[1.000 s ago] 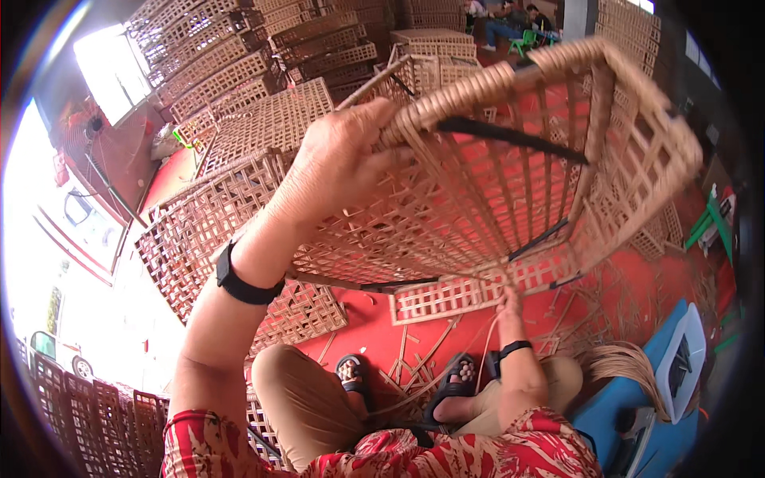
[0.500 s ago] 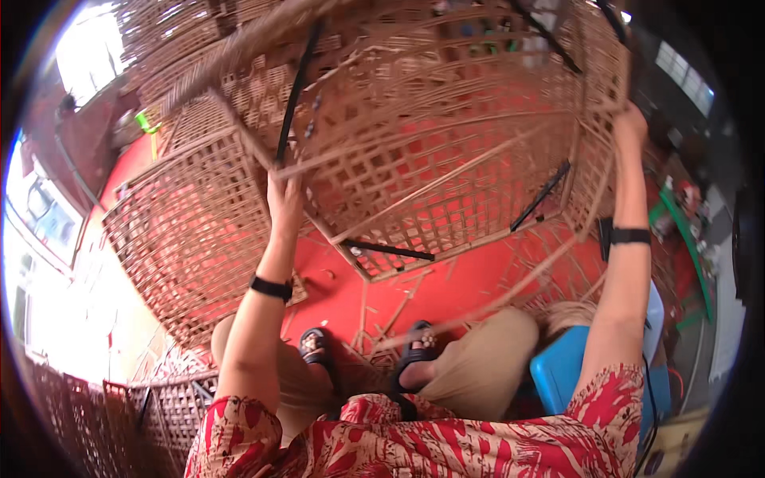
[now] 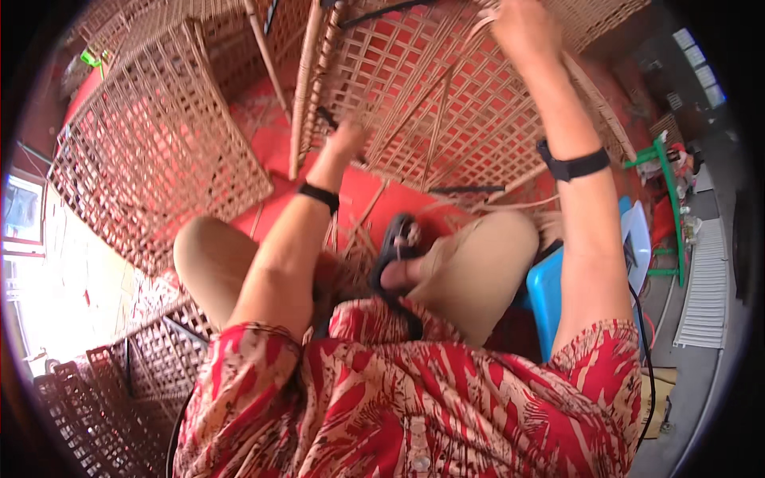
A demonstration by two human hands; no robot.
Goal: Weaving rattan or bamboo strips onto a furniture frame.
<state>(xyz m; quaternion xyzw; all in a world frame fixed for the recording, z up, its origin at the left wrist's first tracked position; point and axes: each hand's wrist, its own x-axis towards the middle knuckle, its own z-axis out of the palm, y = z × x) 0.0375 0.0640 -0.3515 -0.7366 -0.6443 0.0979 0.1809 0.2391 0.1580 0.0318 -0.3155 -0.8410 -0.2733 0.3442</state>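
A large woven rattan lattice basket (image 3: 446,103) is held up in front of me, tilted, its open grid facing me. My left hand (image 3: 344,142) grips the lattice near its lower left corner by a thick cane rim. My right hand (image 3: 522,28) grips the basket's upper edge at the top of the view. Both wrists wear black bands. I sit on a blue stool (image 3: 546,291) with knees bent and a sandalled foot (image 3: 398,255) below the basket.
Another lattice basket (image 3: 151,151) stands to the left on the red floor (image 3: 374,207). More wicker baskets (image 3: 119,390) lie at the lower left. Loose cane strips (image 3: 358,239) lie by my feet. A green stand (image 3: 665,199) is at the right.
The basket has swung closer and turned. My right hand has risen to its top edge, and my left hand has shifted to the lower left corner. The view tilts further down.
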